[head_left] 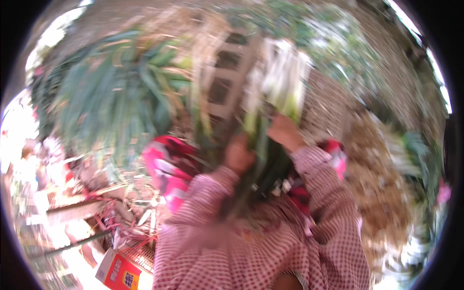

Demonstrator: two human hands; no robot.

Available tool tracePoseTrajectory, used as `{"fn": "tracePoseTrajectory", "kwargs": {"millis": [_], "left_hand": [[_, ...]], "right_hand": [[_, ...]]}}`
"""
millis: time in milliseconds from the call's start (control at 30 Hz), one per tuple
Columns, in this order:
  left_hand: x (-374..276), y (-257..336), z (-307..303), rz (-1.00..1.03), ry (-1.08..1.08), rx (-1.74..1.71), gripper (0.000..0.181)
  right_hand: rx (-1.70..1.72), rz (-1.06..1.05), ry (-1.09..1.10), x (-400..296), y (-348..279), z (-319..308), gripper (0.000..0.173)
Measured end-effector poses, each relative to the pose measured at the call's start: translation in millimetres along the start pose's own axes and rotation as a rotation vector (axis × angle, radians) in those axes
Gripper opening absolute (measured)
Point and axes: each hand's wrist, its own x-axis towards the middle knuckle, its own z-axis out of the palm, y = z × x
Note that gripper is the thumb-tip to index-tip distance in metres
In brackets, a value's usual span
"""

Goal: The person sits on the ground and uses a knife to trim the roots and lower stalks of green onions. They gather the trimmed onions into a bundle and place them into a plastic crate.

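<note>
Blurred leafy stalks with white ends, probably leeks or large green onions (286,72), lie between my knees, white ends pointing away from me. My left hand (239,154) is closed around green leaves of one stalk bunch. My right hand (284,132) rests at the green part just below the white shanks, with a small dark thing at its fingertips that is too blurred to name. Beneath the stalks is a pale crate or frame with square openings (226,72). The exact grip of the fingers is smeared by motion.
A large heap of long green leaves (116,90) spreads at the left. Brown, dry-looking matter (377,181) lies at the right, with more greenery (337,47) at the upper right. Red twine (108,217) and a red-and-white printed box (121,270) are at the lower left.
</note>
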Motion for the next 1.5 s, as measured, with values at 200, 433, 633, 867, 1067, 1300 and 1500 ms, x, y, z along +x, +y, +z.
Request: {"fn": "tracePoseTrajectory", "kwargs": {"millis": [200,433,633,867,1067,1300,1500], "left_hand": [[55.2,-18.2,0.4,-0.52,-0.216,-0.359,0.063],[111.4,3.6,-31.8,-0.109,-0.141,-0.39,0.061],[166.9,82.9,-111.2,0.166,0.075,-0.183,0.035],[100.8,37.0,-5.8,0.036,-0.242,-0.213,0.052],[63.3,-8.6,50.7,-0.159,-0.19,-0.355,0.066],[67.4,-29.6,56.7,-0.197,-0.212,-0.304,0.071],[69.3,-23.6,55.7,-0.203,-0.242,-0.287,0.072]], "right_hand": [[0.245,0.42,-0.177,49.3,26.5,-11.6,0.045],[0.423,0.312,0.048,22.8,33.5,-50.1,0.038],[0.378,0.189,0.249,-1.6,64.8,-72.0,0.036],[0.122,0.195,0.08,-0.3,86.7,-45.2,0.04],[0.403,0.564,-0.251,10.0,47.9,-67.5,0.045],[0.341,0.528,-0.164,79.4,81.6,-44.1,0.04],[0.355,0.616,-0.114,107.1,112.6,-35.8,0.04]]}}
